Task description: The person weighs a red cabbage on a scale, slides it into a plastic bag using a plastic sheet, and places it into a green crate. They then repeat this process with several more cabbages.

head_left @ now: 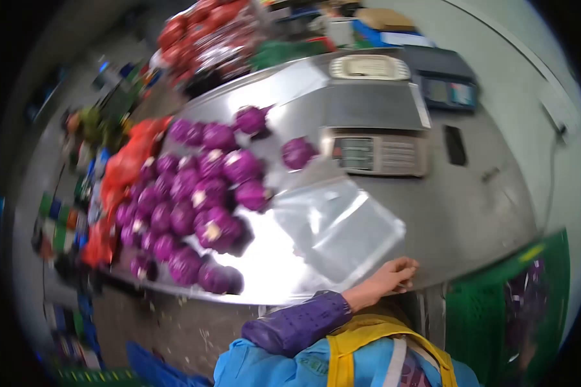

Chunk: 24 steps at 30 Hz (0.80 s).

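My left hand (392, 277), in a purple sleeve, is at the table's front edge. Its fingers curl loosely, slightly apart, with nothing seen in them. Just beyond it, a clear plastic bag (342, 226) lies flat on the metal table. A single purple cabbage (297, 153) sits by the bag's far end, and a heap of purple cabbages (184, 193) covers the table's left part. At the lower right, a blurred skin-toned shape that appears to be my right hand (525, 355) is by a clear-wrapped purple bundle (526, 293) in the green crate (478, 316); its fingers cannot be made out.
A weighing scale (381, 155) stands behind the bag, with a second, darker scale (442, 84) at the back right. A black phone (455, 145) lies near the right side. Orange-red netting (122, 171) edges the heap, and red mesh sacks (206, 39) stand behind.
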Motion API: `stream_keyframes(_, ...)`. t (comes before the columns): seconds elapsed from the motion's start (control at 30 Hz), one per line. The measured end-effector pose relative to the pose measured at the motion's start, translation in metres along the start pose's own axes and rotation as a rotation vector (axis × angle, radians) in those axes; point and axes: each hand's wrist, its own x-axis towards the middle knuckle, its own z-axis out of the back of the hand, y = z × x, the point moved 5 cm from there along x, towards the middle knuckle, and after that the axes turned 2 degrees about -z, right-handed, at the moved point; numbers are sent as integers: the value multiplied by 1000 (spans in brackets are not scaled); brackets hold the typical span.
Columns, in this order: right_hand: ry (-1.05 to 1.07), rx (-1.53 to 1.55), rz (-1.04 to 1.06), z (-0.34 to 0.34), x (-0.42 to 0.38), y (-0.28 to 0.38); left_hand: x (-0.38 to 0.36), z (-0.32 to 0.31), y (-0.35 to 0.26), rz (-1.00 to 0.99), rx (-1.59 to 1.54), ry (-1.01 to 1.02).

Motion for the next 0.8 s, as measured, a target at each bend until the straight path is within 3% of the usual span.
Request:
stream_keyframes(0.03, -12, -14, 61, 23, 26, 26, -10, 21, 6, -33, -2, -36)
stream_keyframes(0.1, -333, 49, 161, 94, 57, 70, -29, 56, 7, -88, -31, -86)
stream_keyframes(0.17, -639, 136, 231, 143, 47, 121, -56, 107, 5, -228, 42, -275)
stream_keyframes(0.23, -492, 274, 159, 190, 32, 246, -96, 169, -10, -479, 367, -653)
stream_keyframes(0.3, -358, 634, 444, 206, 34, 353, -149, 236, -27, -839, 656, -1159)
stream_keyframes(0.33, -315, 655, 464, 217, 8, 422, -192, 250, -55, -994, 1102, -1488)
stream_keyframes(0.37, -294, 741, 581, 214, 2, 473, -223, 277, -70, -866, 1115, -1614)
stream_keyframes(0.4, -234, 707, 665, 216, -25, 532, -253, 294, -83, -999, 1057, -1724)
stream_keyframes(0.47, -125, 626, 805, 221, -105, 646, -284, 353, -65, -743, 1008, -1984)
stream_keyframes(0.53, -23, 595, 960, 217, -182, 736, -259, 453, -16, -494, 600, -1528)
stream_keyframes(0.57, 31, 607, 1056, 213, -215, 772, -261, 404, -30, -519, 682, -1665)
stream_keyframes(0.63, 188, 569, 1292, 200, -268, 833, -258, 360, -36, -624, 828, -1572)
stream_keyframes(0.7, 360, 520, 1347, 180, -309, 879, -265, 325, -36, -685, 902, -1483)
stream_keyframes(0.8, 701, 648, 1289, 126, -345, 933, -269, 336, -5, -604, 407, -1513)
